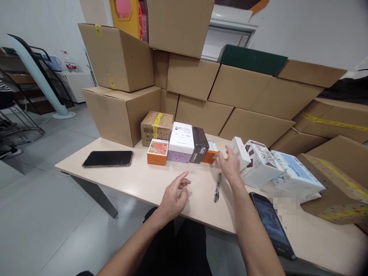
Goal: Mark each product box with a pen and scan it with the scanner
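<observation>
Over the tabletop (201, 193), the left hand (173, 194) is open and empty; the open right hand (230, 164) could topple the white box (242, 151) beside it if swung outward.

Boxes (200, 145) stand behind the pen (217, 188) (phone (108, 158) at left).

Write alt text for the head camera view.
A person's right hand is beside a small white box among cartons lined up on a table; the left hand hovers nearer the body, open. A pen lies between the hands, a phone at left, stacked cardboard boxes behind.
</observation>
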Demonstrator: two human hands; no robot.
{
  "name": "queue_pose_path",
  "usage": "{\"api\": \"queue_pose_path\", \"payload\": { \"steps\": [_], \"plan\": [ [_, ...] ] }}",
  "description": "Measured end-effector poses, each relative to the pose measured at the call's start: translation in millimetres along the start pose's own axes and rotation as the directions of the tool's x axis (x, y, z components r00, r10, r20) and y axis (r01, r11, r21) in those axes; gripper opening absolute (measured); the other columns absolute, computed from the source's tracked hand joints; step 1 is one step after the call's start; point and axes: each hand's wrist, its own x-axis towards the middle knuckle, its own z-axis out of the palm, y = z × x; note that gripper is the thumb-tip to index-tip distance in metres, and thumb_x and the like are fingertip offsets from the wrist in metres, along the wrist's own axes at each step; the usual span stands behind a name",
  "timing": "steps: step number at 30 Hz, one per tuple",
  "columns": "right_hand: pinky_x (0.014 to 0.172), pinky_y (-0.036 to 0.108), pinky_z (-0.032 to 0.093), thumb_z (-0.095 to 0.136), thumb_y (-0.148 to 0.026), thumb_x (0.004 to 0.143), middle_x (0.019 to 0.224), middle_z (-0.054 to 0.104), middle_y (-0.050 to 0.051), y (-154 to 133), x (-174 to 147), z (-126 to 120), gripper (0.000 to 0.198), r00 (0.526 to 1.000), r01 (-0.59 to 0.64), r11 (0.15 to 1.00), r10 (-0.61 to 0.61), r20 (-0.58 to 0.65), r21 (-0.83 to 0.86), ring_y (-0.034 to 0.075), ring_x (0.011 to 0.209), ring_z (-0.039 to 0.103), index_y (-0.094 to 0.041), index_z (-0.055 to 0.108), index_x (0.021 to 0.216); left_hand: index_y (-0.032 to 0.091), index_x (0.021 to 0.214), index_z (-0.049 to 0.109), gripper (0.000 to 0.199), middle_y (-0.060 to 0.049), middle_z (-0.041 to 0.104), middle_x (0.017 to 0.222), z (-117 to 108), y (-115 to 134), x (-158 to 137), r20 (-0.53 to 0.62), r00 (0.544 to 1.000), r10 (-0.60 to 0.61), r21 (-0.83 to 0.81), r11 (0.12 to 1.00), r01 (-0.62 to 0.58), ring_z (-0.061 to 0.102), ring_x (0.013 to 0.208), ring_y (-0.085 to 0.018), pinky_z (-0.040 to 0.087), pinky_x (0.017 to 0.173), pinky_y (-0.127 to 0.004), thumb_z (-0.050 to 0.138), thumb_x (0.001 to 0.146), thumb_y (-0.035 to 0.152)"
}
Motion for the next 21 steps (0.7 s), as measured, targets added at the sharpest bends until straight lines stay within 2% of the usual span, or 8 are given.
{"api": "queue_pose_path", "payload": {
  "steps": [2,5,9,12,15,18,21],
  "plan": [
    [0.089,0.051,0.044,0.047,-0.038,0.090,0.124,0.052,0.027,6.0,2.9,-14.5,0.055,0.995,-0.085,0.988,0.078,-0.060,-0.128,0.035,0.105,0.060,-0.006,0.050,0.135,0.020,0.138,0.046,0.055,-0.007,0.070,0.109,-0.2,0.7,0.2,0.008,1.000,0.008,0.004,1.000,-0.008,0.067,0.100,-0.016,0.055,0.089,-0.033,0.049,0.084,0.011],
    [0.082,0.058,0.046,0.050,-0.031,0.087,0.122,0.048,0.033,13.2,6.1,-28.4,0.048,0.978,-0.205,0.939,0.184,-0.102,-0.276,0.043,0.103,0.062,-0.002,0.054,0.126,0.020,0.137,0.047,0.054,-0.007,0.070,0.108,-0.1,1.0,0.3,0.012,1.000,0.017,0.014,1.000,-0.017,0.068,0.099,-0.016,0.056,0.088,-0.033,0.049,0.084,0.012],
    [0.077,0.055,0.049,0.053,-0.027,0.086,0.123,0.046,0.033,17.8,6.5,-26.9,0.042,0.965,-0.262,0.895,0.237,-0.113,-0.362,0.042,0.096,0.065,-0.003,0.056,0.120,0.019,0.136,0.049,0.051,-0.008,0.070,0.107,0.1,1.4,0.4,0.015,1.000,0.023,0.019,1.000,-0.024,0.068,0.097,-0.016,0.056,0.087,-0.032,0.049,0.085,0.012],
    [0.077,0.052,0.050,0.053,-0.027,0.087,0.125,0.045,0.032,18.5,6.6,-21.6,0.039,0.964,-0.265,0.891,0.240,-0.115,-0.368,0.038,0.094,0.067,-0.005,0.058,0.118,0.018,0.134,0.051,0.048,-0.008,0.071,0.107,-0.1,2.0,0.8,0.021,1.000,0.015,0.021,1.000,-0.016,0.068,0.095,-0.016,0.056,0.087,-0.032,0.049,0.085,0.013],
    [0.076,0.050,0.050,0.050,-0.027,0.089,0.116,0.051,0.030,16.8,5.3,-23.5,0.037,0.969,-0.246,0.910,0.223,-0.105,-0.333,0.035,0.092,0.067,-0.004,0.060,0.117,0.018,0.132,0.053,0.047,-0.008,0.071,0.105,-0.2,2.1,1.5,0.022,1.000,0.000,0.020,1.000,-0.001,0.068,0.092,-0.016,0.056,0.085,-0.032,0.049,0.085,0.013],
    [0.080,0.050,0.049,0.044,-0.027,0.091,0.113,0.055,0.028,12.1,-4.8,-39.1,0.044,0.975,-0.210,0.933,0.177,-0.135,-0.293,0.037,0.099,0.063,-0.003,0.056,0.126,0.019,0.131,0.054,0.047,-0.008,0.071,0.104,-0.2,1.6,2.2,0.019,1.000,-0.016,0.007,1.000,0.016,0.068,0.090,-0.016,0.056,0.085,-0.032,0.050,0.084,0.013],
    [0.091,0.053,0.046,0.043,-0.034,0.093,0.124,0.052,0.026,5.6,-29.8,-64.9,0.055,0.959,-0.131,0.967,0.069,-0.274,-0.216,0.039,0.119,0.052,-0.006,0.045,0.140,0.020,0.131,0.055,0.046,-0.007,0.071,0.105,0.2,0.4,1.8,0.002,0.999,-0.038,-0.010,0.999,0.038,0.068,0.092,-0.016,0.056,0.085,-0.033,0.051,0.085,0.015]
  ]
}}
